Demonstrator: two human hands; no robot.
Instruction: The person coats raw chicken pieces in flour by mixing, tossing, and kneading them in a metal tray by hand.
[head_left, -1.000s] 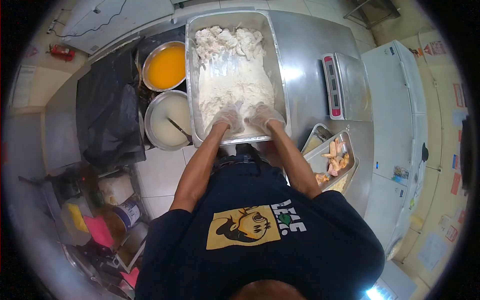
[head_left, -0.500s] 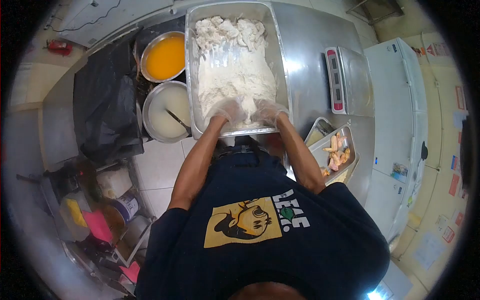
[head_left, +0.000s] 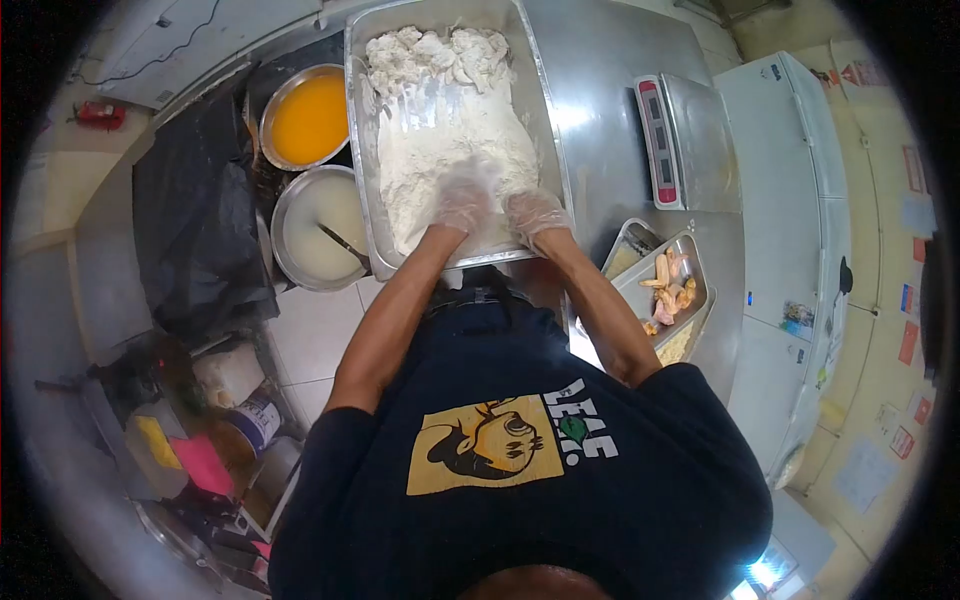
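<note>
A deep metal tray (head_left: 553,110) holds loose white flour (head_left: 460,125), with flour-coated lumps (head_left: 435,52) heaped at its far end. Both my hands wear clear plastic gloves and work at the tray's near end. My left hand (head_left: 466,203) is over the flour, its fingers smeared by motion. Close to the near right corner, my right hand (head_left: 538,213) touches the flour with its fingers curled inward; whatever they hold is hidden.
Left of the tray stand a bowl of orange liquid (head_left: 310,118) and a bowl of cloudy liquid (head_left: 300,235) with a dark-handled utensil (head_left: 342,243). At right are a scale (head_left: 690,140) and a metal tray (head_left: 640,298) with raw chicken pieces (head_left: 672,292).
My left hand has moved forward and slightly right over the flour. The right hand has risen a little, its fingers now more curled. The whole view has shifted slightly.
</note>
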